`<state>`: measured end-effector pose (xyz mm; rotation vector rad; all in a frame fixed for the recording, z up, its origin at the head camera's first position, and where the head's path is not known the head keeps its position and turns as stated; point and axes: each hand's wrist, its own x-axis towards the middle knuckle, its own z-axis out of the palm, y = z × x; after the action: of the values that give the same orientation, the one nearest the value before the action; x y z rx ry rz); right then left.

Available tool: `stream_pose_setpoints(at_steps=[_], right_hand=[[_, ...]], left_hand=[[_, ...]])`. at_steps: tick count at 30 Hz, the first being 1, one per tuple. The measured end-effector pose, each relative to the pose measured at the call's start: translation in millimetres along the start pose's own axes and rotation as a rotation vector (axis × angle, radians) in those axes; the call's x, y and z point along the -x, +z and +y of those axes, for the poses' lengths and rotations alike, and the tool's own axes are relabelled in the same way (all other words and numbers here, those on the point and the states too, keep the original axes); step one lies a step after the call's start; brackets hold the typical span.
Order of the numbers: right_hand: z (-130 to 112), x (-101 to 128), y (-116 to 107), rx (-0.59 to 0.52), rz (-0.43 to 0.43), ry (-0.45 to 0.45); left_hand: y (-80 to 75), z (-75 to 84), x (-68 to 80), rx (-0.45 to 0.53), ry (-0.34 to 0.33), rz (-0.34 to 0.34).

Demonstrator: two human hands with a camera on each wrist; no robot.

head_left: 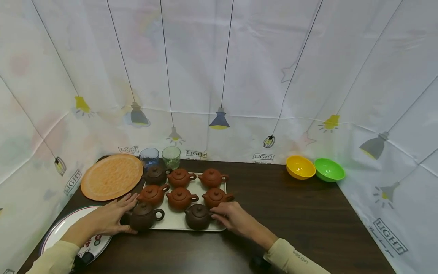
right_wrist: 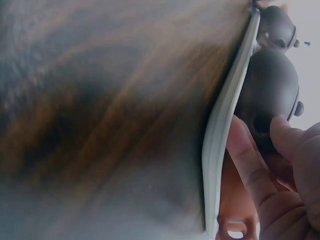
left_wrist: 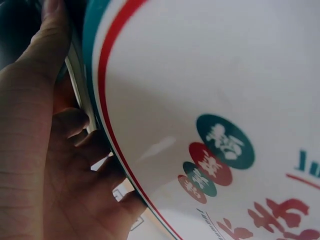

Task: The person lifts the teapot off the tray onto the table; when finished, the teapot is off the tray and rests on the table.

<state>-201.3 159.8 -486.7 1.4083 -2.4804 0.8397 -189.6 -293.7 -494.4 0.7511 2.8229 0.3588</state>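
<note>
A pale tray (head_left: 172,223) carries several small teapots, some reddish-brown and some dark brown. At its front right stands a dark brown teapot (head_left: 197,217); my right hand (head_left: 236,217) pinches its handle between thumb and fingers. The right wrist view shows that thumb against the dark teapot (right_wrist: 272,82), with a finger beside the tray rim (right_wrist: 214,155). My left hand (head_left: 111,217) lies around the outer side of another dark teapot (head_left: 143,217) at the front left corner, fingers spread. Whether it touches pot or tray is hard to see.
A white plate (head_left: 63,230) with a coloured rim lies left, under the left forearm. Behind it is a round tan disc (head_left: 113,177). Blue (head_left: 149,155) and green (head_left: 171,156) glasses stand behind the tray. Yellow (head_left: 300,167) and green (head_left: 329,170) bowls sit far right.
</note>
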Motion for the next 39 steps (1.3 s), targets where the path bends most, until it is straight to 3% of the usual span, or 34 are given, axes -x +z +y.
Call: stream_pose_setpoints(at_steps=[7, 14, 21, 28, 30, 36, 39], right_hand=[[-4, 5, 1, 0.025, 0.089, -0.036], [-5, 12, -24, 0.017, 0.119, -0.031], [9, 23, -69, -0.022, 0.157, 0.109], [49, 27, -107, 0.134, 0.168, 0.239], [63, 24, -110, 0.155, 0.16, 0.287], [101, 24, -105, 0.083, 0.102, 0.479], [118, 18, -102, 0.09, 0.076, 0.521]], left_hand=[[3.1, -0.7, -0.2, 0.026, 0.002, -0.004], [5.9, 3.3, 1.8, 0.044, -0.013, -0.022], [4.2, 3.5, -0.1, 0.026, -0.006, -0.013], [-1.8, 3.1, -3.5, 0.023, -0.004, -0.018], [-3.0, 2.1, -3.7, 0.023, -0.003, -0.014], [-0.1, 2.5, -3.1, 0.049, -0.002, -0.026], [0.8, 1.7, -3.0, 0.054, -0.003, -0.031]])
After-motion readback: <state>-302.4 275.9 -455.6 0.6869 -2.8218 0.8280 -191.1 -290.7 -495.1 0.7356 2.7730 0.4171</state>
